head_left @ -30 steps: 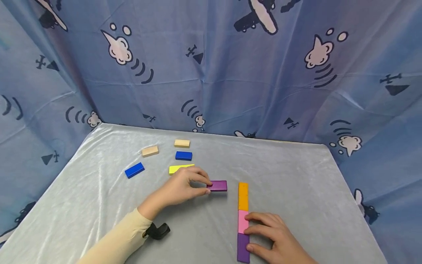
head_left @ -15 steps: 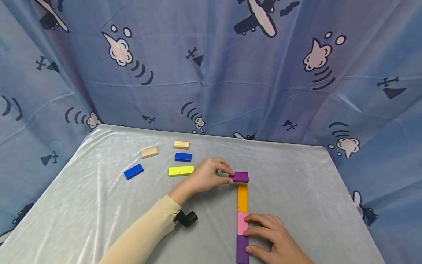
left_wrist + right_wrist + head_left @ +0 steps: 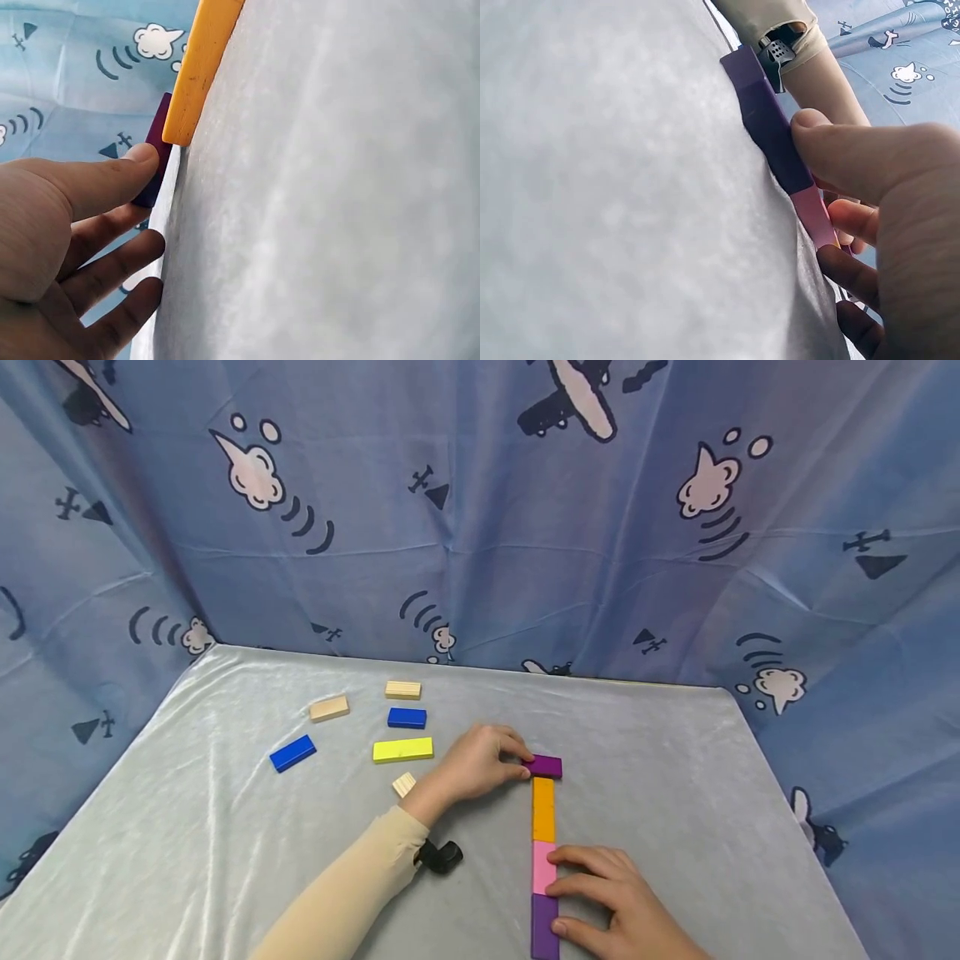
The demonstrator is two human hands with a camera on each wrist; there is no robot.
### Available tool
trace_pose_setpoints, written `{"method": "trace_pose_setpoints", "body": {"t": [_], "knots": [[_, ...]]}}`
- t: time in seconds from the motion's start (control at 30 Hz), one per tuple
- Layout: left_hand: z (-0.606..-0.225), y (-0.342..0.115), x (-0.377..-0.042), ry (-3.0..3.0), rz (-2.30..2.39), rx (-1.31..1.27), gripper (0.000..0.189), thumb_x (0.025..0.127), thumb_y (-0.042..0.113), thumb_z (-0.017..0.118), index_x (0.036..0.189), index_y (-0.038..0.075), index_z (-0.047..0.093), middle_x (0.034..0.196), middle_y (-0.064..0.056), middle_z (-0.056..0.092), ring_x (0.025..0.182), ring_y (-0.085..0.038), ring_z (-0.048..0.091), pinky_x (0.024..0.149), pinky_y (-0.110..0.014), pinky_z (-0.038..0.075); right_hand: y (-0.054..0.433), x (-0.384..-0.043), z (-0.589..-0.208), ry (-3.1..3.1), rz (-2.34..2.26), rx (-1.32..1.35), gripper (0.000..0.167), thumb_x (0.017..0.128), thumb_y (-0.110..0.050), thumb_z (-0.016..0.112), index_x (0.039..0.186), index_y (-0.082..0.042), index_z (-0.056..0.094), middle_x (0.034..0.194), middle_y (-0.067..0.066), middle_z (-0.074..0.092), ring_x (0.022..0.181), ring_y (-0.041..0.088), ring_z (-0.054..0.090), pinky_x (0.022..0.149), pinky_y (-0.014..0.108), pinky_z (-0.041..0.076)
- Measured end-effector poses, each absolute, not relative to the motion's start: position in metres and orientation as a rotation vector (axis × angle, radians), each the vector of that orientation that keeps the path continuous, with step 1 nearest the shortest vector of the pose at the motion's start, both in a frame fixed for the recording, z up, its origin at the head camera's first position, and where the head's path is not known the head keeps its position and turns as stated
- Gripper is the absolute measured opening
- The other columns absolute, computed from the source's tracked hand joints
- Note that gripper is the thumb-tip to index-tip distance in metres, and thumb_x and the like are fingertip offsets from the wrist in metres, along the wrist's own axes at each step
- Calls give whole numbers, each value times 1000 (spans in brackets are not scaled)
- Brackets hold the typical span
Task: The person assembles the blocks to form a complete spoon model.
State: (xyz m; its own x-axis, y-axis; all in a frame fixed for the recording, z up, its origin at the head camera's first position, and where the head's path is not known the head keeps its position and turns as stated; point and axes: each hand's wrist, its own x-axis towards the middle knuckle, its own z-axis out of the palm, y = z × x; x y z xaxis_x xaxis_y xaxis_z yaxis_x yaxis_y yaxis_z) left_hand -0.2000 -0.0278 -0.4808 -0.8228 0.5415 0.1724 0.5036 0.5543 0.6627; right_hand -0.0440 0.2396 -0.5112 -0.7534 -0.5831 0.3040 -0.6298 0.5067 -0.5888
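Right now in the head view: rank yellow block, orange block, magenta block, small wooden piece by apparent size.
1. yellow block and orange block: look alike, no call between them.
2. magenta block, partly hidden by the left hand, so unsure.
3. small wooden piece.

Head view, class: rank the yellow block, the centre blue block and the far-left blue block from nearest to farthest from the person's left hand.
1. Yellow block: just left of the left hand, whose fingers hold the magenta block.
2. Centre blue block: behind the yellow one, further up the table.
3. Far-left blue block: well out to the left, farthest.
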Motion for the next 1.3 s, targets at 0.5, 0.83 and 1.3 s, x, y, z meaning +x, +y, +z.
{"method": "trace_pose_setpoints", "body": {"t": [0.5,0.83,1.3], "knots": [[-483,-26,-198,2737,1058,941,16,97,18,87,112,15,88,111,4,79,107,-13,71,100,-32,56,238,-44,-512,-2658,1095,1069,35,93,-38,89,122,-51,73,141,-18,65,124,8,60,100,37,48],[-488,-28,-198,2750,1014,1015,14,99,18,84,113,15,87,112,3,78,110,-17,70,104,-36,55,238,-43,-511,-2697,1089,1068,34,94,-39,89,122,-51,74,142,-18,64,126,8,59,101,37,49],[-488,-28,-200,2764,962,1062,19,97,18,87,116,16,85,113,4,76,109,-15,69,103,-33,55,238,-43,-507,-2653,1080,1105,35,94,-35,89,123,-47,74,141,-14,65,124,9,61,100,37,49]]}}
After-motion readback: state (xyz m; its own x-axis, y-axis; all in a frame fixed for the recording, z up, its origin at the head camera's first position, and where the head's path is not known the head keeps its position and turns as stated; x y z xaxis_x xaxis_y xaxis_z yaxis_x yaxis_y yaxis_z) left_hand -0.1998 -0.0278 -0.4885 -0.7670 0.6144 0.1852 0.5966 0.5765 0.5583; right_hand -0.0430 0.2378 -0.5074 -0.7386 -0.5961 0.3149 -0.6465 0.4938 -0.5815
